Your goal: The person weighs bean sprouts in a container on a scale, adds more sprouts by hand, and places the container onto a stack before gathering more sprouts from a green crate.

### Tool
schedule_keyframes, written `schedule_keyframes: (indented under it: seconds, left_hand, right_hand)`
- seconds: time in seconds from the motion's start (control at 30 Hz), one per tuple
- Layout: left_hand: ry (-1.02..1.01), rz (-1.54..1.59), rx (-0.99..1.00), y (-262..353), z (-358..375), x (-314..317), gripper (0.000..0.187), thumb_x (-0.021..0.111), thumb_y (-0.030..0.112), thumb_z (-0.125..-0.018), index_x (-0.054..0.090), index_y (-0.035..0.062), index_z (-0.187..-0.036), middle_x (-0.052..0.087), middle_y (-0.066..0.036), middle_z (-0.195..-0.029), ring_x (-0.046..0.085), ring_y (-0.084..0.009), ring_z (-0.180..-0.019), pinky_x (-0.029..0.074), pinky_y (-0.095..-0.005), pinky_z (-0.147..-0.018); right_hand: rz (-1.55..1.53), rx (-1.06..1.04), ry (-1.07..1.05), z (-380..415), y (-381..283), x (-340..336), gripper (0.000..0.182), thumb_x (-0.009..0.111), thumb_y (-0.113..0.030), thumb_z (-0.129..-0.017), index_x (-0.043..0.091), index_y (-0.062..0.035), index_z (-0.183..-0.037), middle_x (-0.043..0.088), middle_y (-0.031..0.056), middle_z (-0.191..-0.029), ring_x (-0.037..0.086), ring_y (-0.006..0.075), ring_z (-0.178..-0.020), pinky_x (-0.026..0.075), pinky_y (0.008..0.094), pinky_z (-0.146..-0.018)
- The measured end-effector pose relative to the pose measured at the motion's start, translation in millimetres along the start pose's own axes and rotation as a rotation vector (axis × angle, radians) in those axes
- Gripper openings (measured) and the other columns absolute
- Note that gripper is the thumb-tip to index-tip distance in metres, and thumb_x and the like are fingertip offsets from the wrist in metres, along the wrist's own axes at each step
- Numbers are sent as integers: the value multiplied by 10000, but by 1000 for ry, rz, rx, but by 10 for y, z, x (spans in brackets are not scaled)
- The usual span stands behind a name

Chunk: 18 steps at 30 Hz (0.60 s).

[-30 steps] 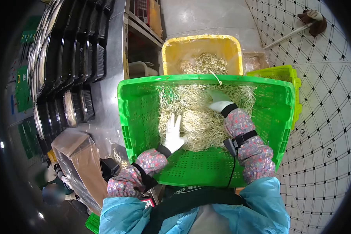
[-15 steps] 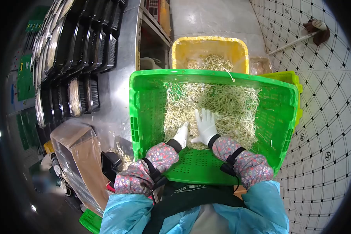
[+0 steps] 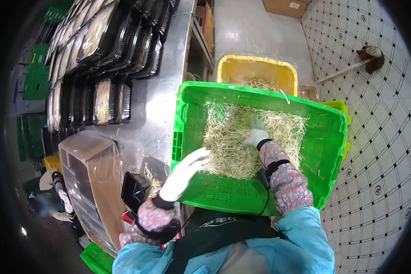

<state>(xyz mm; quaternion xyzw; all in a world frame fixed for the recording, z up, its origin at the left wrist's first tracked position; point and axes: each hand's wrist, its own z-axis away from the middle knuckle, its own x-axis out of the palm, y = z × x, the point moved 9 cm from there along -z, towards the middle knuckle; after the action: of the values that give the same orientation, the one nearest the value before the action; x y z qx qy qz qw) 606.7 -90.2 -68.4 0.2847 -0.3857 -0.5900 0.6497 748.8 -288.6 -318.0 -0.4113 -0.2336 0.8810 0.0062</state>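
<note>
A large green crate (image 3: 260, 91) holds a bed of pale sprouts (image 3: 233, 146). My right hand (image 3: 257, 133), in a white glove, rests on the sprouts near the middle of the crate; its fingers are stretched forward, partly in among the strands. Over the crate's left wall is my left hand (image 3: 183, 177), also white-gloved, raised above the sprouts with its fingers extended and nothing in it. Left of it, a black tray (image 3: 135, 191) stands beside loose sprouts (image 3: 151, 179) on the metal table (image 3: 162, 105).
Stacked black trays (image 3: 118, 50) with sprouts fill the upper left. A wrapped carton (image 3: 98, 182) stands at the left, with another person (image 3: 59, 196) beyond. Behind the crate is a yellow bin (image 3: 292, 73) with more sprouts. A long-handled tool (image 3: 347, 71) lies on the right.
My left hand has lifted off the sprouts and moved left over the crate's wall. My right hand has shifted slightly forward. The view has shifted, with the tray stacks now further right.
</note>
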Motion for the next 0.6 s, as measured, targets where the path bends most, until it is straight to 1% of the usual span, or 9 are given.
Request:
schedule_keyframes:
  seconds: [0.1,0.17,0.2,0.23,0.3,0.33,0.43,0.53,0.6]
  left_hand:
    - [281,-47,156,310,622,-544,622,517,340,-987,349,-73,-1420,535,-221,-1347,591,-291,-1163,468,-374,-979]
    - [604,-49,228,295,1146,-987,563,525,278,-987,383,-108,-1372,559,-234,-1296,607,-284,-1126,496,-367,-940]
    - [765,-420,330,294,1475,-1235,506,507,233,-995,398,-93,-1367,565,-215,-1287,596,-284,-1143,492,-370,-950]
    - [968,-118,395,269,1753,-1364,452,486,201,-1001,430,-69,-1360,561,-202,-1296,588,-278,-1154,478,-377,-970]
    - [1322,-237,422,152,2358,-1610,394,504,137,-979,507,-36,-1332,550,-129,-1341,499,-217,-1250,407,-334,-1040]
    - [1439,-373,385,82,2603,-1652,419,512,143,-976,486,-33,-1355,512,-139,-1380,457,-230,-1288,370,-356,-1072]
    - [1635,-448,329,-526,3206,-1936,455,521,157,-975,452,-28,-1385,472,-147,-1419,441,-249,-1300,315,-375,-1109]
    - [1697,-271,201,-1185,3453,-2085,560,560,228,-966,379,-22,-1434,384,-167,-1483,408,-260,-1330,287,-381,-1126]
    - [1700,-77,146,-1686,3428,-2235,687,597,315,-948,301,-19,-1470,322,-184,-1513,379,-274,-1352,278,-394,-1131]
  right_hand:
    - [241,10,135,6,-119,-103,1229,878,-428,-533,206,-56,-1493,524,242,-1274,513,367,-1198,419,476,-1014]
    - [172,-8,94,16,-166,-84,1201,874,-417,-541,228,-52,-1485,542,243,-1246,533,371,-1169,440,460,-995]
    - [94,-14,52,35,-185,-56,1172,870,-405,-548,251,-49,-1477,559,243,-1217,552,375,-1141,460,445,-976]
    - [116,7,86,66,-154,-4,1077,856,-355,-566,319,-58,-1451,590,222,-1176,587,370,-1081,495,426,-927]
    - [91,-6,126,150,-128,13,1027,847,-336,-570,356,-74,-1433,597,207,-1171,585,363,-1090,497,427,-922]
    - [49,-6,161,162,-110,-32,978,838,-316,-574,393,-89,-1415,604,192,-1166,583,357,-1099,499,429,-917]
    - [-63,25,137,268,-124,-271,901,825,-313,-582,447,-117,-1376,642,185,-1113,615,344,-1066,504,423,-915]
    - [-145,52,182,412,-16,-376,875,823,-333,-587,471,-106,-1355,658,200,-1102,645,343,-1015,508,421,-911]
    - [-30,25,85,385,159,-209,889,827,-354,-583,469,-98,-1355,663,198,-1094,642,344,-1025,509,413,-910]
